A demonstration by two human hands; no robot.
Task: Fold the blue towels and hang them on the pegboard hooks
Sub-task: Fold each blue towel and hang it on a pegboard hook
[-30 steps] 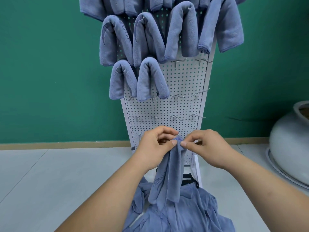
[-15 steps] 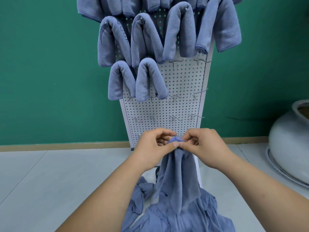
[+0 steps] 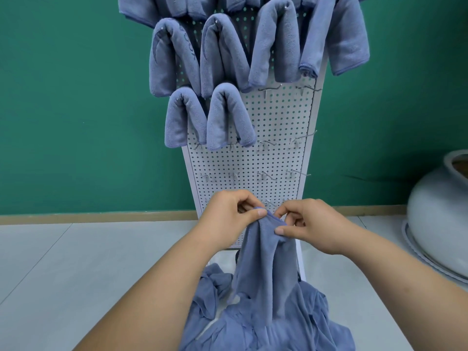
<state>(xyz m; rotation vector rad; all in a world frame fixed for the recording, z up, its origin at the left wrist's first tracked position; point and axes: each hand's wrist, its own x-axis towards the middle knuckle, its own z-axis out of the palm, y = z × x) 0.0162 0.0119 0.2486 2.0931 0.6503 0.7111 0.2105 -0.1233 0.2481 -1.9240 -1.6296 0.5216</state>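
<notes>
A blue towel [image 3: 263, 269] hangs from both my hands in front of the white pegboard [image 3: 276, 117]. My left hand [image 3: 228, 214] pinches its top edge between thumb and fingers. My right hand [image 3: 311, 224] pinches the same edge just to the right, the two hands almost touching. Below them a heap of loose blue towels [image 3: 291, 328] lies on the floor. Several folded blue towels [image 3: 222, 51] are draped over hooks on the upper board. Bare metal hooks [image 3: 268, 88] stick out lower down.
The pegboard stands against a green wall [image 3: 76, 97] with a wooden skirting strip [image 3: 101, 216]. A large pale ceramic pot [image 3: 440, 214] sits on a tray at the right. Pale floor tiles [image 3: 76, 262] spread to the left.
The hanging towel has spread wider and my right thumb has slid a little lower along its edge. The view has tilted slightly downward.
</notes>
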